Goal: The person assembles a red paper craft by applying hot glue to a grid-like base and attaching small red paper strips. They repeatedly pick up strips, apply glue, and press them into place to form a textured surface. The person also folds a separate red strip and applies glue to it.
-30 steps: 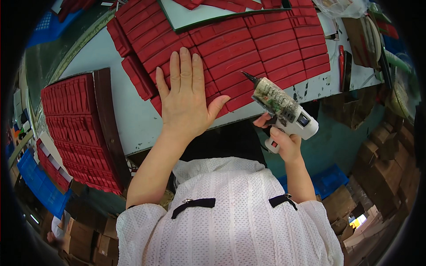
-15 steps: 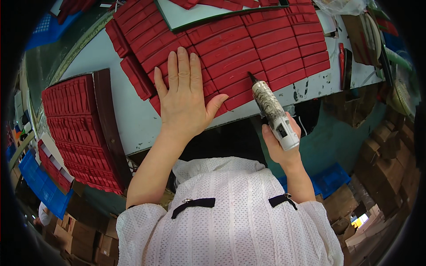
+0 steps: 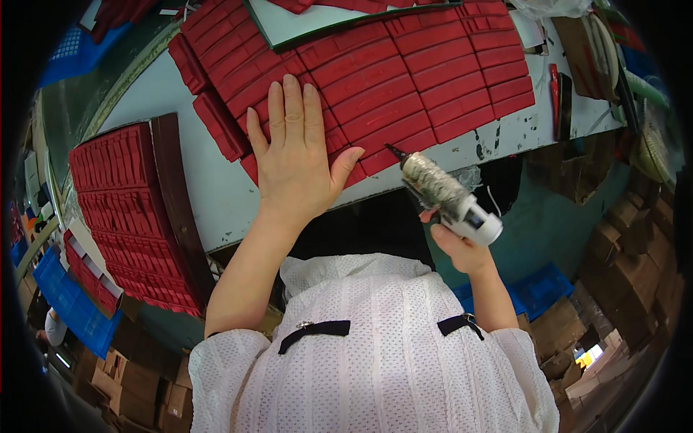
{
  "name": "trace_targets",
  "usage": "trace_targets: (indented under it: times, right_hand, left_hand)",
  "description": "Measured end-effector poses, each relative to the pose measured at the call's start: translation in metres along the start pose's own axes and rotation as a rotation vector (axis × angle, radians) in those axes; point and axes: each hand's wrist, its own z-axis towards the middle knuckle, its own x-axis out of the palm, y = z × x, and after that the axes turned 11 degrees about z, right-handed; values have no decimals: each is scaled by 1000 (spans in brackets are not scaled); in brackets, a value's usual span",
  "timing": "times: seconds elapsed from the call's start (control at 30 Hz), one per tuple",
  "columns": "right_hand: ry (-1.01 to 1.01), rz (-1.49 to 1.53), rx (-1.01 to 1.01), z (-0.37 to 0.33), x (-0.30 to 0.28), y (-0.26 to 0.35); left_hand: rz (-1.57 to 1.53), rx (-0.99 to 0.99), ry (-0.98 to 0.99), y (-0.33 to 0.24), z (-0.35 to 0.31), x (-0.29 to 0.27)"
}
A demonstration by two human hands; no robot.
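My left hand [image 3: 297, 159] lies flat, fingers spread, pressing on the near edge of a large sheet of overlapping red rectangular strips [image 3: 404, 79] on the pale table [image 3: 216, 195]. My right hand [image 3: 462, 249] grips a white glue gun [image 3: 447, 196] wrapped in grubby tape. Its dark nozzle points up and left, close to the lower edge of the red strips, just right of my left thumb.
A second stack of red strips on a dark board [image 3: 133, 216] lies at the left. A green-edged board [image 3: 339, 18] rests on the strips at the top. Blue crates [image 3: 68, 303] and brown cardboard boxes [image 3: 642, 252] stand on the floor around.
The glue gun has swung from pointing steeply up to a lower slant, its nozzle moving left toward the edge of the red strips. My left hand has stayed pressed in place.
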Motion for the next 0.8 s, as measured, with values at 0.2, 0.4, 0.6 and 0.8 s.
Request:
trace_targets:
  times: [0.2,0.4,0.6,0.8]
  right_hand:
    - [132,-795,-466,14,11,9]
    - [4,-938,-509,10,0,10]
    - [56,-503,-277,7,9,9]
    - [37,396,99,-1,-9,10]
  left_hand:
    - [22,-2,-16,0,-1,2]
    - [33,-2,-30,0,0,2]
    - [38,2,-29,0,0,2]
    - [48,-5,-22,-1,1,0]
